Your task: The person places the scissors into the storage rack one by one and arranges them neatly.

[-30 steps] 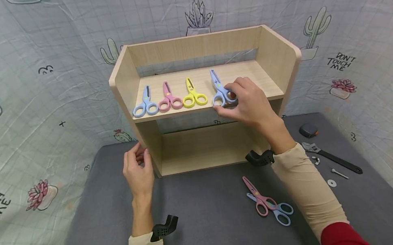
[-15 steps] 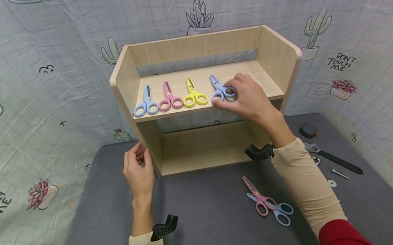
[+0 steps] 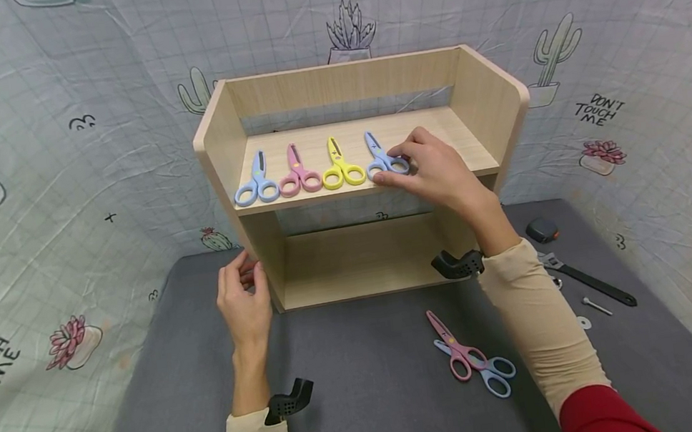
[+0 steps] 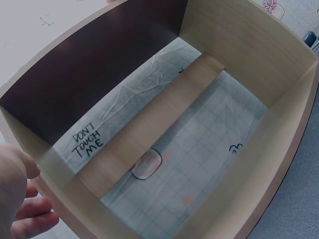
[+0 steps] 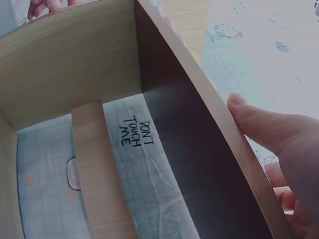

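Observation:
My right hand (image 3: 441, 172) holds a pair of light-blue scissors (image 3: 375, 149) by its handles at the front edge of the upper board, blades pointing to the back. Left of it in the same row lie yellow scissors (image 3: 335, 152), pink scissors (image 3: 294, 157) and another blue pair (image 3: 258, 165). My left hand (image 3: 245, 304) rests beside the left side panel of the wooden shelf (image 3: 345, 80), fingers loosely bent. In the left wrist view the left fingers (image 4: 35, 224) are right at the panel's edge. The right wrist view shows my right thumb (image 5: 259, 122) against the board's front edge; the scissors are hidden there.
On the grey table (image 3: 356, 402), pink scissors (image 3: 447, 333) lie across a blue pair (image 3: 498, 386). To the right are a tape measure (image 3: 542, 229), an adjustable wrench (image 3: 594, 283), a bolt (image 3: 597, 306) and a washer (image 3: 584, 323). A patterned cloth (image 3: 108, 72) surrounds the table.
My right hand has lowered the blue scissors onto the upper board and shifted them slightly left, toward the yellow pair. My left hand has stayed in place.

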Motion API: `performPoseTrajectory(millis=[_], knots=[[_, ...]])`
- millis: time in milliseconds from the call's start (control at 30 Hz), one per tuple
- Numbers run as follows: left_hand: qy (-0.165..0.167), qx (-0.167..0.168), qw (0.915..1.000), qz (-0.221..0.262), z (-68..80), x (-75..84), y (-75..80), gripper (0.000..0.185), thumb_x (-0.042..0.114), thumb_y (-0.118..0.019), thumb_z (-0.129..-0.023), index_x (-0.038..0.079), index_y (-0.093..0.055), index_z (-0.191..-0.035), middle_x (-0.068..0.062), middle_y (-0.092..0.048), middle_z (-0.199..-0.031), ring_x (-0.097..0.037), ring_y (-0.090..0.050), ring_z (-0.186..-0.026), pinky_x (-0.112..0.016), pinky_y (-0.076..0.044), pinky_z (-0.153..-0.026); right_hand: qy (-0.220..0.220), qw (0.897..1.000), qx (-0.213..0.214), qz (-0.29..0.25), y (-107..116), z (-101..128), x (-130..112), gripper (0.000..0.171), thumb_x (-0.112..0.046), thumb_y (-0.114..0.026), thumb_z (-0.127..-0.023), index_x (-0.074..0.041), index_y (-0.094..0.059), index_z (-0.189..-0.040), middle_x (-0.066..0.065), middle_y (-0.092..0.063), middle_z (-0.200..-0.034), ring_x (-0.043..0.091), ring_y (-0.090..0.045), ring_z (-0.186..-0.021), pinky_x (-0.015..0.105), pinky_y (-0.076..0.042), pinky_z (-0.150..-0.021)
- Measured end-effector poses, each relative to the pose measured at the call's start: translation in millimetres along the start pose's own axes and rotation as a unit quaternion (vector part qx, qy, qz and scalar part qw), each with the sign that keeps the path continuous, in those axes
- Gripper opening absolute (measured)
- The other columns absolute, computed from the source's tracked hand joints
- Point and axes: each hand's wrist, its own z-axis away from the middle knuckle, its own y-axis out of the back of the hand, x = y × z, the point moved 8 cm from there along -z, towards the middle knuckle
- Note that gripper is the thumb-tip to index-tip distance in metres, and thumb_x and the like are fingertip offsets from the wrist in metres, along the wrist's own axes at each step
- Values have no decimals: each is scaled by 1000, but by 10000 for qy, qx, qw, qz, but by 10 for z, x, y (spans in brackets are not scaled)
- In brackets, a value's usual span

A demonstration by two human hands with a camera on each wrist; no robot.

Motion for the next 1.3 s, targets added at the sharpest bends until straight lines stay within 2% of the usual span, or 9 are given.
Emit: performPoseTrajectory(millis=[400,667,1033,1300], knots=[[15,-13,10000,8,4,-6,-5,29,8,-62,-98,-7,-64,-122,-25,-63,-102,-33,-64,-78,-5,-46,-72,-117,9999,81,89,-10,-1,-20,69,-60,-69,-86,-9,-65,-133,11,-54,-112,25,-50,-93,36,-39,-77],[57,-12,10000,39,3,-2,0,29,8,-62,-97,-7,-64,-122,-24,-63,-101,-32,-65,-78,-13,-50,-71,50,9996,254,136,10,35,-41,72,-59,-71,-86,-4,-63,-133,13,-54,-115,27,-51,-97,41,-44,-82],[46,-34,10000,11,0,7,-1,29,7,-63,-97,-7,-64,-122,-24,-63,-102,-33,-65,-78,-8,-47,-71,477,9949,880,78,102,172,-82,73,-51,-79,-81,-2,-63,-132,18,-56,-117,31,-52,-103,46,-43,-88],[23,-4,10000,-15,0,10,7,28,7,-62,-97,-6,-64,-123,-24,-63,-102,-33,-64,-77,-10,-47,-71,1121,9807,1601,58,196,400,-158,67,-44,-82,-80,1,-65,-127,20,-57,-114,35,-50,-106,48,-41,-92]])
